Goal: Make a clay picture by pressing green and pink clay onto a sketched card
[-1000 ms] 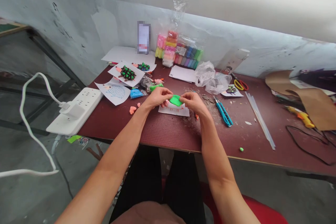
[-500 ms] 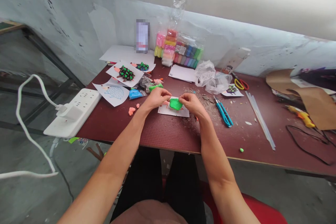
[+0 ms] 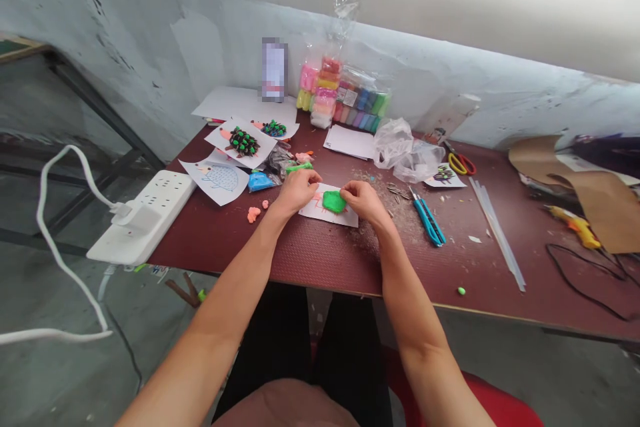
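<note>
A flattened patch of green modelling clay (image 3: 333,201) lies over a small white paper card (image 3: 327,216) with an orange-red drawing. My right hand (image 3: 364,201) is closed, its thumb and fingertips pinching the clay's upper right edge. At the card's upper left edge, my left hand (image 3: 298,189) has its fingers bent together on the paper; the fingertips are partly hidden. Lumps of pink clay (image 3: 253,214) sit to the left of the card. Behind my left hand lies more green clay (image 3: 299,167), beside a blue clay packet (image 3: 260,180).
Hedgehog pictures (image 3: 244,141) lie at the back left, near a white power strip (image 3: 145,213). Bagged coloured clay (image 3: 363,107) stands against the wall. To the right are a teal utility knife (image 3: 428,220), scissors (image 3: 461,163), clear glue sticks (image 3: 497,235) and a yellow glue gun (image 3: 575,224).
The green clay has come down flatter onto the card, uncovering more of the drawing on its left. My left hand has moved off the clay to the card's edge; my right stays at the clay.
</note>
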A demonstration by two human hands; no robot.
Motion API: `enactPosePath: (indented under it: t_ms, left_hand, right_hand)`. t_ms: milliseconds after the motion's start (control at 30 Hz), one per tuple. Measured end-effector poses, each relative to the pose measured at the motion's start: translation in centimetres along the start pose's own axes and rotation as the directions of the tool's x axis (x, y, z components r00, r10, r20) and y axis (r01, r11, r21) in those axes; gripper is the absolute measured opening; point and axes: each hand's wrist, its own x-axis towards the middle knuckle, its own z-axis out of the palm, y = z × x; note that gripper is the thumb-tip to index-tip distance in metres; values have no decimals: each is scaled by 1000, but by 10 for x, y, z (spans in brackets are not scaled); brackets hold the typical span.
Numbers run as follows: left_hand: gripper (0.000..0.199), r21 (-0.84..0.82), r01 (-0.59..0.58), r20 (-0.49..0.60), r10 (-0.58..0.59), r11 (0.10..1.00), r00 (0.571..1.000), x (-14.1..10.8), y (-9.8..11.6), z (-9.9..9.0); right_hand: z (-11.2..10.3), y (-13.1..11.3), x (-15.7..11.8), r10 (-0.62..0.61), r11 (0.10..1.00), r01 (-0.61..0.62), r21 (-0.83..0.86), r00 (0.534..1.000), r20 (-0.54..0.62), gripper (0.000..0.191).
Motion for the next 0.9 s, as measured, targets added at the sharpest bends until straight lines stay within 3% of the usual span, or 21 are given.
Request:
enactPosePath:
  t_ms: [133, 367, 700, 900]
  left_hand:
    - [33, 89, 3, 38, -7, 996, 999, 0, -2, 2]
    - [35, 117, 29, 42, -34, 993, 999, 2, -3, 2]
    - [36, 68, 23, 67, -28, 997, 997, 2, -4, 0]
    - [38, 132, 23, 114, -38, 991, 993, 0, 3, -4]
  right_hand:
    - [-3, -3, -3, -17, 1000, 17, -22, 1000, -18, 12]
    - [-3, 1, 2, 3, 952, 3, 306, 1000, -19, 10]
    - [7, -17, -3, 138, 990, -134, 51, 984, -112, 13]
    - [7, -34, -10, 184, 968, -205, -147, 972, -147, 18]
